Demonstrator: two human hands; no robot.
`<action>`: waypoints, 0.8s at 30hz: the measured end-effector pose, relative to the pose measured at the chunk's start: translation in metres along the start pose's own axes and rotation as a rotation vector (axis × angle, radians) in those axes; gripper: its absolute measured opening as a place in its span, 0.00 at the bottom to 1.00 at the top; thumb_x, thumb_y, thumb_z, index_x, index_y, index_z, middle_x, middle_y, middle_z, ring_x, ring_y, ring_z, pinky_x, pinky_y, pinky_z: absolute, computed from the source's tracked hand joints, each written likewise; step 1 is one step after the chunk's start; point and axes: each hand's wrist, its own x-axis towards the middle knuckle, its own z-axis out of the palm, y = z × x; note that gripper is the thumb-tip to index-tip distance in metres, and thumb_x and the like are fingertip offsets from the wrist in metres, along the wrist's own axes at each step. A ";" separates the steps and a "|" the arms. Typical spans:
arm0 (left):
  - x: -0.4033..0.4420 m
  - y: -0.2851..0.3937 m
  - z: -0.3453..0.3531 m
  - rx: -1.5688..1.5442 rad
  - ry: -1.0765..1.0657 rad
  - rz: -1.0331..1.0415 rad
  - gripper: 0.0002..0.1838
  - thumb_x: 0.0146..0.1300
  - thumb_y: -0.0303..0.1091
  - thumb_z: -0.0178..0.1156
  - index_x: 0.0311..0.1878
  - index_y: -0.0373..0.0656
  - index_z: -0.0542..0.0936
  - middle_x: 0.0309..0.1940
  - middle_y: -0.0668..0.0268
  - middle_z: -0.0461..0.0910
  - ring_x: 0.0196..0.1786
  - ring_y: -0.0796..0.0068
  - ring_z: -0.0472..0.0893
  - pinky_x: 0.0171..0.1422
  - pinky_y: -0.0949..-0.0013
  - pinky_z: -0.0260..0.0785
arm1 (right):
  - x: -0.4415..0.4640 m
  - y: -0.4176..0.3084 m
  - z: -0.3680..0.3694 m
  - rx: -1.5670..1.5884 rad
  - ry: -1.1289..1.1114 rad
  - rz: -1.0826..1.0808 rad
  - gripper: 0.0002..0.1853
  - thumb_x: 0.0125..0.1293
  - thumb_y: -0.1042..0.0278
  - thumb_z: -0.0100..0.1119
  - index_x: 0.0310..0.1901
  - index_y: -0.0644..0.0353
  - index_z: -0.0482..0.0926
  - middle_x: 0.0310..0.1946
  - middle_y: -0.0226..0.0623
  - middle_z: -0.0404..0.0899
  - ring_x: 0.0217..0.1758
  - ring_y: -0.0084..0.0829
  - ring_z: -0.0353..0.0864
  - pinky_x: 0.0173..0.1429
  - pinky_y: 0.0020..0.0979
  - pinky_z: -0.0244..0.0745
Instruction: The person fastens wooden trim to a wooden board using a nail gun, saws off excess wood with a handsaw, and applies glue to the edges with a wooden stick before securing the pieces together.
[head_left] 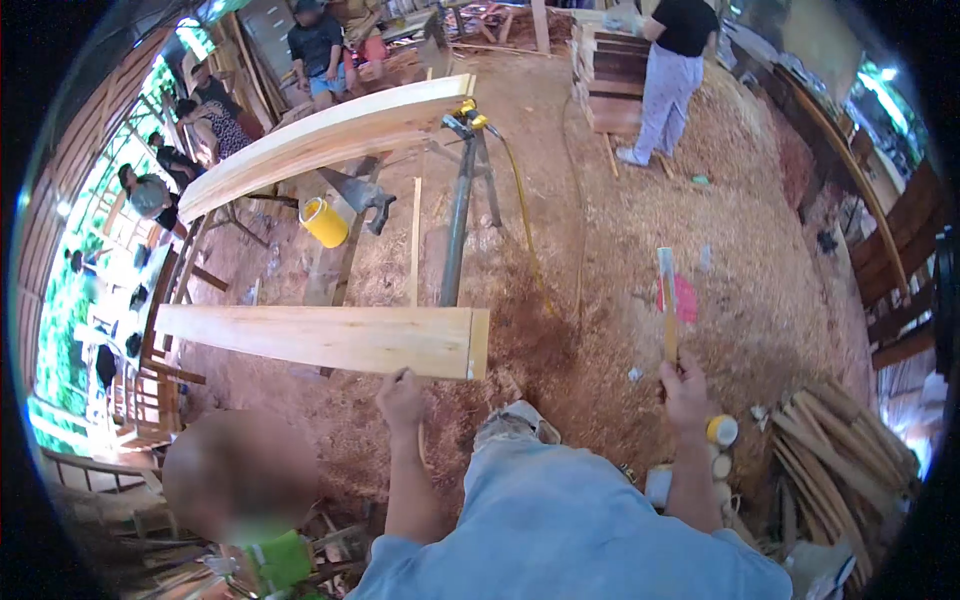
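Note:
A pale plank (pixel 320 335) lies across supports in front of me, with a strip of yellower wood along its right end. My left hand (pixel 402 398) is curled closed just at the plank's near edge; what its fingers hold, if anything, is hidden. My right hand (pixel 683 390) grips a narrow flat wooden stick (pixel 670 320) whose far end is whitish. The stick points away from me, above the floor, and its exact kind is unclear. A pink piece (pixel 680 299) lies on the ground behind it.
Farther off, long boards (pixel 330 135) rest on a stand with a yellow clamp-like tool (pixel 474 112). A handsaw (pixel 360 195) and yellow bucket (pixel 324 222) are beneath. Bundled wood strips (pixel 840 460) lie right. A person (pixel 675 70) stands by stacked timber (pixel 612 80); others sit left.

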 end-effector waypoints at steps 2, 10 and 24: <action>0.018 -0.007 0.004 -0.182 0.130 -0.103 0.14 0.64 0.32 0.59 0.47 0.34 0.84 0.46 0.49 0.85 0.53 0.55 0.83 0.64 0.54 0.69 | 0.026 -0.017 0.013 0.007 -0.064 -0.053 0.08 0.71 0.67 0.56 0.45 0.61 0.77 0.25 0.24 0.73 0.24 0.17 0.69 0.28 0.24 0.67; 0.115 0.001 0.064 -0.231 0.327 -0.127 0.10 0.69 0.29 0.54 0.38 0.32 0.81 0.32 0.54 0.83 0.36 0.61 0.81 0.44 0.60 0.72 | 0.131 -0.074 0.050 0.148 -0.009 -0.100 0.06 0.68 0.68 0.59 0.36 0.60 0.74 0.20 0.25 0.70 0.19 0.19 0.68 0.24 0.25 0.66; 0.133 0.101 0.156 -0.315 0.169 -0.289 0.09 0.67 0.31 0.61 0.35 0.34 0.81 0.25 0.66 0.80 0.30 0.78 0.77 0.36 0.70 0.70 | 0.425 -0.098 0.172 0.305 -0.323 0.128 0.14 0.69 0.57 0.63 0.31 0.56 0.75 0.15 0.21 0.63 0.12 0.18 0.59 0.16 0.27 0.56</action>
